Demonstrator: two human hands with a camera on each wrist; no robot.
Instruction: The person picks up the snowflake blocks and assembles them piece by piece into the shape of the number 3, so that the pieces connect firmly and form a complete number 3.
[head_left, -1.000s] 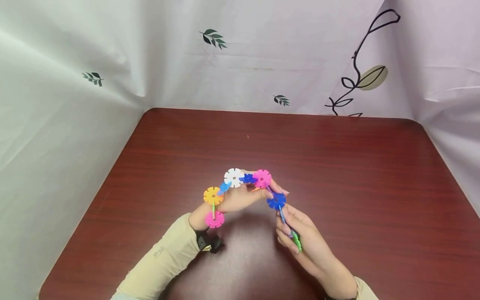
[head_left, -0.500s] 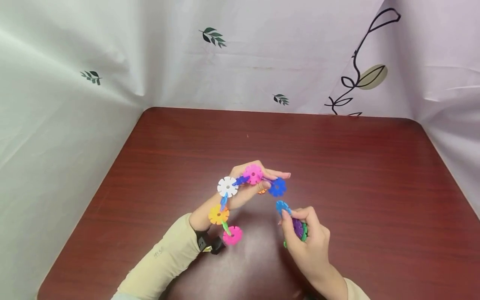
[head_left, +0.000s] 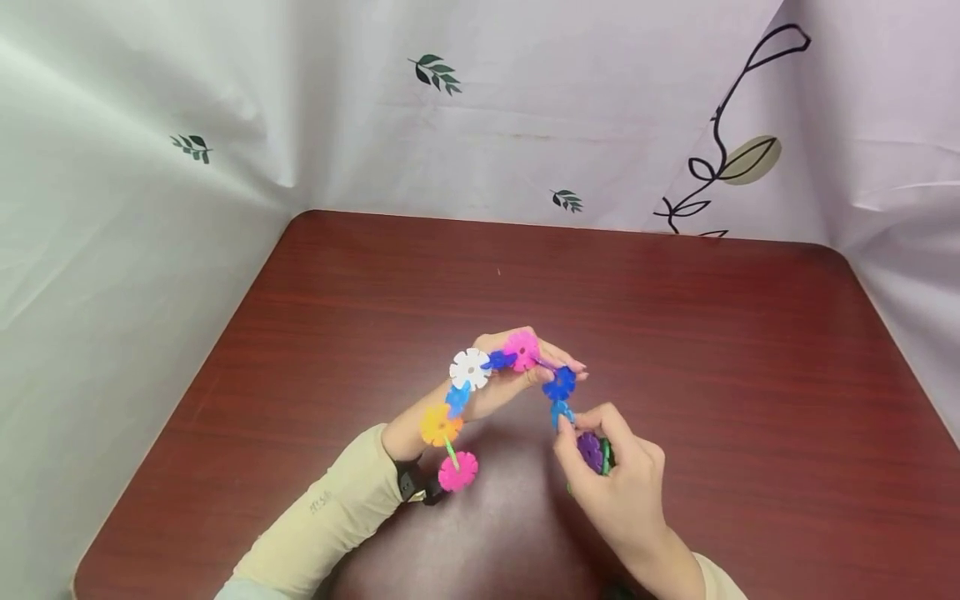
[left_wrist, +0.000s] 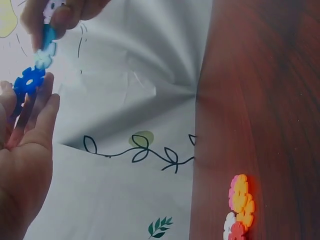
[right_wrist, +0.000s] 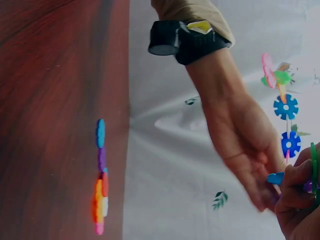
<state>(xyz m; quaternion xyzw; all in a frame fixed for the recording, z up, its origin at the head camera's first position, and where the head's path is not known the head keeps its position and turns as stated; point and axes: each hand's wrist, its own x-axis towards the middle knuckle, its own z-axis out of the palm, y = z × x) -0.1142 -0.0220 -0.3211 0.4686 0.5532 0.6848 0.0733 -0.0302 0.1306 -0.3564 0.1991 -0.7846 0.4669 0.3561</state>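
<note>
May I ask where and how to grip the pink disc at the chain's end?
Probably pinch the pink disc by its bare right rim, from the person's right: the green piece joins its upper edge, and the wrist device appears at left.

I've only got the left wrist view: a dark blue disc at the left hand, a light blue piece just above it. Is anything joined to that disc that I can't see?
Observer: Yes. The head view shows a chain running back across the left hand through a white disc and an orange disc to a pink disc.
Operator: The right hand is cut off at my top edge. What else is in it?
Observer: A green piece, next to a purple disc.
Operator: The pieces on the table run off my bottom edge. What follows the red one?
Observer: In the right wrist view, a purple piece, then another light blue piece.
</note>
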